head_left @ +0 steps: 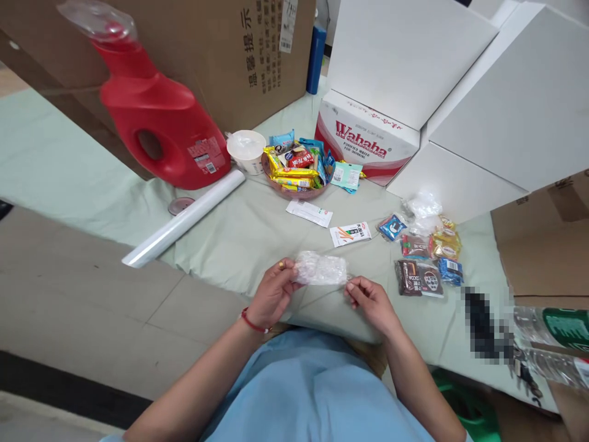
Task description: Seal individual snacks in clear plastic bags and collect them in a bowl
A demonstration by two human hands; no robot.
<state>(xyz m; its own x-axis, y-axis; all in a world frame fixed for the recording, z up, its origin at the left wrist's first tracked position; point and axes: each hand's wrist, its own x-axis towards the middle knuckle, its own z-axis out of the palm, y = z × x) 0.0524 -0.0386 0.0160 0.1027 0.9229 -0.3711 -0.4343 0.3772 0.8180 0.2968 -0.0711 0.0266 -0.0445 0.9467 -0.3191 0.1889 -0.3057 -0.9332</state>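
A crinkled, see-through plastic packet [322, 269] is stretched between my two hands above the near edge of the table. My left hand [277, 285], with a red bracelet at the wrist, pinches its left end between thumb and fingers. At the lower right corner, the fingertips of my right hand [368, 299] are closed on the packet. What is inside it cannot be made out. Just beyond lie two slim white snack sachets, one with a picture of orange sticks [350, 234] and one showing its printed back [309, 213].
A bowl of wrapped snacks [299, 194] stands mid-table beside a white paper tub [247, 150]. Left are a red jug [170, 129] and a clear film roll [184, 220]. Small snack packs [416, 277] lie right, near plastic bottles [534, 325]. Cartons [368, 135] line the back.
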